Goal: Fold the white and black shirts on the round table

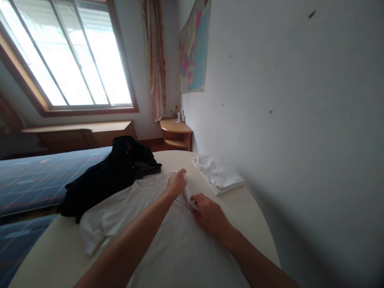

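A white T-shirt (pixel 177 240) lies spread on the round cream table, its neckline toward the far side and one sleeve stretched out to the left. My left hand (pixel 177 184) is closed on the shirt's fabric near the right shoulder, beside the collar. A little nearer and to the right, my right hand (pixel 211 216) has its fingers bent around the fabric at the shirt's right edge. The cloth between my two hands is drawn into a fold. My fingertips are partly hidden by the hands and cloth.
Black clothing (pixel 120 168) is heaped at the table's far left. Folded white clothing (pixel 220 174) sits at the right, near the wall (pixel 285 140). The table (pixel 258 224) stands beside a bed with blue checked bedding (pixel 39 180). A corner shelf (pixel 177 127) is farther back.
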Motion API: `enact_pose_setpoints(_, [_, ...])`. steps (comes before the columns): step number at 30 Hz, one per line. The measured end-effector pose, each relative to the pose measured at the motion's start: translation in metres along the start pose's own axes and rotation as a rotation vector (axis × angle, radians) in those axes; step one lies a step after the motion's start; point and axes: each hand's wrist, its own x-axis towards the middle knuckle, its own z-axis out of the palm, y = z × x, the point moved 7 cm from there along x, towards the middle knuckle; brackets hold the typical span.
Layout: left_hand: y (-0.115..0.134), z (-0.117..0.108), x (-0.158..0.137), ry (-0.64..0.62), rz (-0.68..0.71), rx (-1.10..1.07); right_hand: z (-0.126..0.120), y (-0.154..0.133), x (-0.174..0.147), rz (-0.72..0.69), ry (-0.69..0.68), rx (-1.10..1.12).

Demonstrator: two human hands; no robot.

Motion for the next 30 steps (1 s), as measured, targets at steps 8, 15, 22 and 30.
enact_pose_setpoints(8, [-0.029,-0.01,-0.001,0.03,-0.002,-0.171,-0.021,-0.008,-0.024,0.237,-0.176,-0.113])
enact_pose_setpoints(15, [-0.073,-0.027,0.005,0.073,-0.07,-0.219,-0.02,-0.068,-0.025,0.075,-0.198,0.385])
enact_pose_setpoints(22, [-0.113,-0.033,-0.022,0.075,-0.057,-0.137,0.031,-0.089,-0.033,-0.019,-0.321,0.553])
enact_pose_setpoints(30, [-0.111,-0.028,-0.038,0.083,0.07,-0.027,0.045,-0.097,-0.033,-0.052,-0.395,0.509])
